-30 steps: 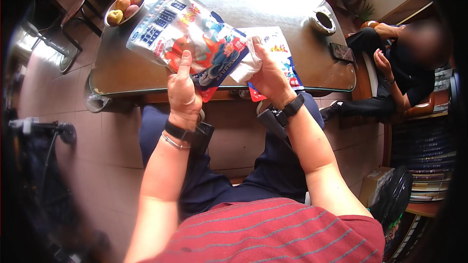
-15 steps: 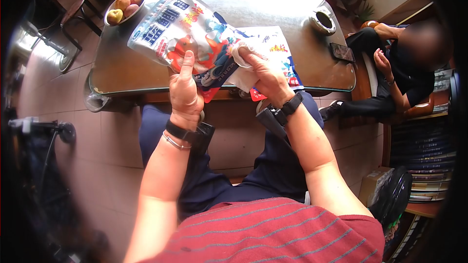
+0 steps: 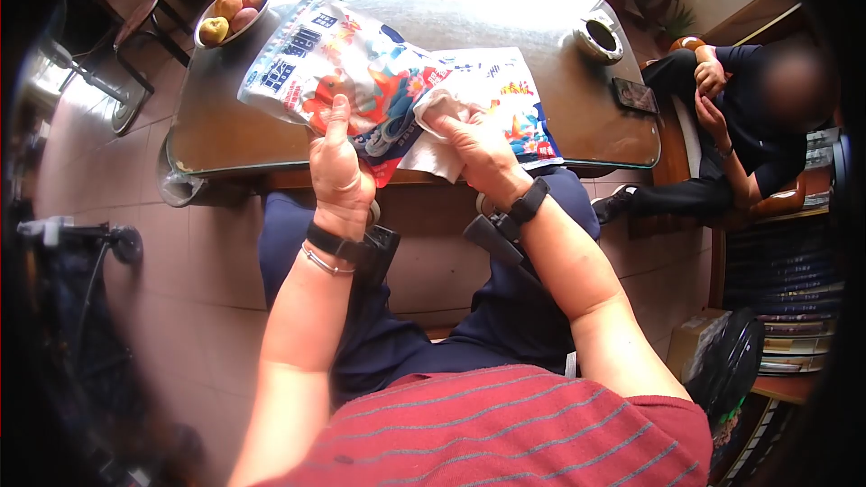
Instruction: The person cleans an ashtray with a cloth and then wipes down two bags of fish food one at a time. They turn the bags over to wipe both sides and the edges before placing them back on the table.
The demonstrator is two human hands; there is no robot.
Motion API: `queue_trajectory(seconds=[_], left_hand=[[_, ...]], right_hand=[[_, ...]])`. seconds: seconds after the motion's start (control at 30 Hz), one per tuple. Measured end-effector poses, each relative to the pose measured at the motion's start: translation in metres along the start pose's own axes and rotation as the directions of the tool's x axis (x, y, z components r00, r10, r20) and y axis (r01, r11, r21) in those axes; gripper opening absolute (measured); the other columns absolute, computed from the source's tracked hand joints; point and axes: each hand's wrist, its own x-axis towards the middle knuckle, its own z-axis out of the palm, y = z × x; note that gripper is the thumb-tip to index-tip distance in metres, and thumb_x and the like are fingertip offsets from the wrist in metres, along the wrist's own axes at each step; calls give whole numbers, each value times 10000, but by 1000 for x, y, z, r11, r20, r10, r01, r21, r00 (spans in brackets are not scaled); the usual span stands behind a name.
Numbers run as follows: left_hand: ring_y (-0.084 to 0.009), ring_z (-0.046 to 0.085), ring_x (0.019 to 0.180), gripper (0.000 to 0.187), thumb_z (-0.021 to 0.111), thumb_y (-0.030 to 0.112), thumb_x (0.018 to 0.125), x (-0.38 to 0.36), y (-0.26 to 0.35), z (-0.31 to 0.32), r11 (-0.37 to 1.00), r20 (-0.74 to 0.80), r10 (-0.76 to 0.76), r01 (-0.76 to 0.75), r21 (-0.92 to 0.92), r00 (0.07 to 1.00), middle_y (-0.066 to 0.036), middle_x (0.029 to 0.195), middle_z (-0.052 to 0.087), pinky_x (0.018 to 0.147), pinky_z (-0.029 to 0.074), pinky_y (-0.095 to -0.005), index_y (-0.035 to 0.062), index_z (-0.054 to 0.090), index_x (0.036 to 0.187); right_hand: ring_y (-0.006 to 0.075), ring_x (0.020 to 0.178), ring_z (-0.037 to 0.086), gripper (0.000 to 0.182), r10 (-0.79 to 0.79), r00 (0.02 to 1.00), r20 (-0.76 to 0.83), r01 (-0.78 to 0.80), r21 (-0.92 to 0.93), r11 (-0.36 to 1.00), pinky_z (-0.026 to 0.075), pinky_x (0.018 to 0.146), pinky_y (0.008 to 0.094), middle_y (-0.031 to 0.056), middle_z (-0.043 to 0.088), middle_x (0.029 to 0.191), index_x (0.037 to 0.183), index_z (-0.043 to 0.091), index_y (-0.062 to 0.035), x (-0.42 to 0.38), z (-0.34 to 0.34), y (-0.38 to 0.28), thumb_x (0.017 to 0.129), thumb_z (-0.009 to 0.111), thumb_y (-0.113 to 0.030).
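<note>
My left hand (image 3: pixel 339 162) grips the lower edge of a shiny printed pouch (image 3: pixel 347 68), thumb on its front and fingers hidden behind. The pouch is tilted above the table and carries red, orange and blue artwork with large dark characters. In my right hand (image 3: pixel 483 149) is a bunched white cloth or tissue (image 3: pixel 439 131), pressed against the pouch's lower right part. A second printed pouch (image 3: pixel 523 108), white with similar artwork, lies flat on the table just beyond my right hand. The cloth and hand cover part of it.
The brown table (image 3: pixel 595 131) has a glossy top. A bowl (image 3: pixel 259 22) of fruit stands at its left, a round ashtray-like dish (image 3: pixel 598 41) and a phone (image 3: pixel 634 96) at its right. Another person (image 3: pixel 749 117) sits on the right, hands together.
My right hand with the white cloth has moved slightly left and down across the pouch. The pouch has shifted a little in my left hand. The seated person's hands have come together.
</note>
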Motion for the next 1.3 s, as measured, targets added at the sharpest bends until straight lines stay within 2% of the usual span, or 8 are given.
queue_trajectory(seconds=[0.23,0.47,0.53,0.63,0.77,0.83,1.03,1.3], left_hand=[[-229,676,1004,227,642,179,1000,1,2,2,1000,-47,-24,24,6,999,-101,1099,682,931,561,-390,9,640,1151],[-241,680,1062,325,623,229,1014,6,-6,-3,998,-20,66,-66,13,998,-98,1163,662,913,586,-429,56,566,1283],[-231,670,1028,247,632,172,1004,4,-4,0,1000,-52,25,-25,-4,998,-109,1139,675,939,557,-402,2,624,1183],[-229,653,1084,310,621,153,1007,3,-5,3,998,-31,66,-66,0,997,-109,1209,657,968,542,-399,-9,588,1269],[-234,686,1020,296,624,217,1014,6,-8,-3,995,8,91,-92,38,996,-104,1131,676,921,582,-408,2,607,1217],[-227,607,1185,355,593,105,1016,7,-7,-4,998,26,57,-57,-4,998,-93,1314,614,1034,500,-393,18,540,1356],[-217,568,1238,403,585,93,1018,9,-11,-7,998,38,69,-69,8,997,-88,1372,576,1065,470,-387,38,494,1407],[-204,598,1176,377,600,133,1017,8,-11,-4,992,-29,94,-91,93,995,-95,1304,612,1016,496,-361,22,521,1368]], right_hand=[[195,968,691,229,-137,958,-253,172,121,978,556,868,318,105,721,1088,1166,674,45,14,-32,-19,949,657,-25],[140,819,700,226,40,999,-9,-36,274,961,574,646,288,66,721,1050,1168,663,-11,3,-41,-7,966,680,-111],[146,867,694,250,4,999,-43,8,258,966,573,700,300,65,717,1071,1178,663,-18,6,-31,-1,962,695,-139],[165,1022,665,342,-36,993,-116,60,213,975,556,889,348,65,702,1147,1218,655,-32,3,-8,-2,946,738,-223],[170,1008,671,372,17,1000,-20,-11,259,966,559,891,342,66,699,1160,1245,647,-32,9,-6,6,938,748,-216],[172,995,675,359,11,1000,-9,-9,243,970,562,882,342,67,698,1155,1239,646,-30,12,-5,12,935,747,-193],[179,952,686,283,36,999,-13,-33,182,983,573,843,344,68,702,1086,1146,660,-18,-5,13,6,887,753,-85],[150,932,678,285,72,985,155,-72,-9,997,553,836,320,62,708,1016,1106,647,-39,-26,25,33,847,762,-65]])
